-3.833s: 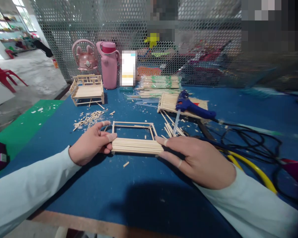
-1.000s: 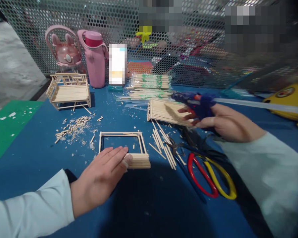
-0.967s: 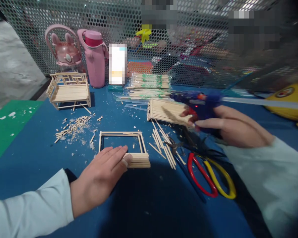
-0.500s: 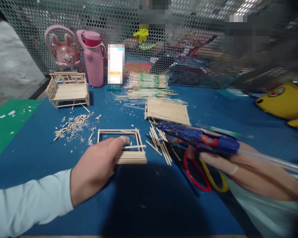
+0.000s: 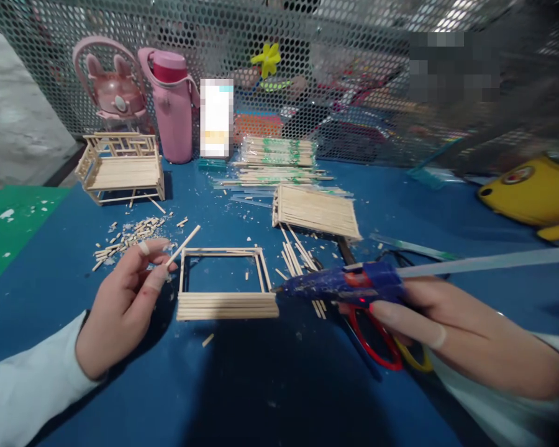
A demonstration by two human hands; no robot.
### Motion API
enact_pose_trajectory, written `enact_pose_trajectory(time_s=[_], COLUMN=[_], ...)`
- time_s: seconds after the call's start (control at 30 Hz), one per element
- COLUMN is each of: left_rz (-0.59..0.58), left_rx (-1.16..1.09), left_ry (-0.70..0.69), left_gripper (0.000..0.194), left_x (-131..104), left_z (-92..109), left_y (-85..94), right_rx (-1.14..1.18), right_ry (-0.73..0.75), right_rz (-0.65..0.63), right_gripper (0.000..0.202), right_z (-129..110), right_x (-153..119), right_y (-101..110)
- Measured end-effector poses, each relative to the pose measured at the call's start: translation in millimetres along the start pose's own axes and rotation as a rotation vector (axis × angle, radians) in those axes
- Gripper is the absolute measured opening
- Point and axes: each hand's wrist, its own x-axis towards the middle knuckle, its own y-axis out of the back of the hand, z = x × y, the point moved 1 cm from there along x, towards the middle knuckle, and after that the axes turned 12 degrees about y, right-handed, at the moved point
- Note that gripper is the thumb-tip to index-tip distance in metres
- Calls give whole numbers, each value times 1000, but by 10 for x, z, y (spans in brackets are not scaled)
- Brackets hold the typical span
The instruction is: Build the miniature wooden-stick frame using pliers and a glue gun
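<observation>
Blue tabletop carries the stick frame between the hands, its near strip slatted, the rest open. The left hand pinches a loose stick; the right hand wraps a glue gun, nozzle near the slats.

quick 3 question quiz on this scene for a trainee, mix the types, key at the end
1. True or false: the left hand holds a loose stick.
2. The glue gun in the right hand points toward: a) the yellow bag, b) the stick frame, c) the floor?
3. Fill in: the tall bottle behind and right of the miniature bench is ____.
Key: 1 true; 2 b; 3 pink
</observation>
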Motion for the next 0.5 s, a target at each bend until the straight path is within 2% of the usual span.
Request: enact_pose_trajectory(time_s=[0.07,0.2,0.3,0.4,0.5], left_rz=[-14,-33,-44,-53,-55], left_rx=[-73,-190,-248,-287,-308], left_ry=[56,142,164,190,206], left_gripper=[29,32,33,34,34], left_x=[-3,-1,2,-1,-6], left_z=[-14,-25,-48,-68,-73], left_y=[-23,-30,-17,-10,-11], right_rx=[147,289,264,213,200], right_ry=[-30,-140,-154,-103,-93], right_rz=[-118,-189,-172,-113,-120], right_gripper=[50,47,47,48,47], right_z=[25,25,-18,-55,-60], right_x=[-2,-21,-20,-8,6], right_y=[-20,-15,24,53,56])
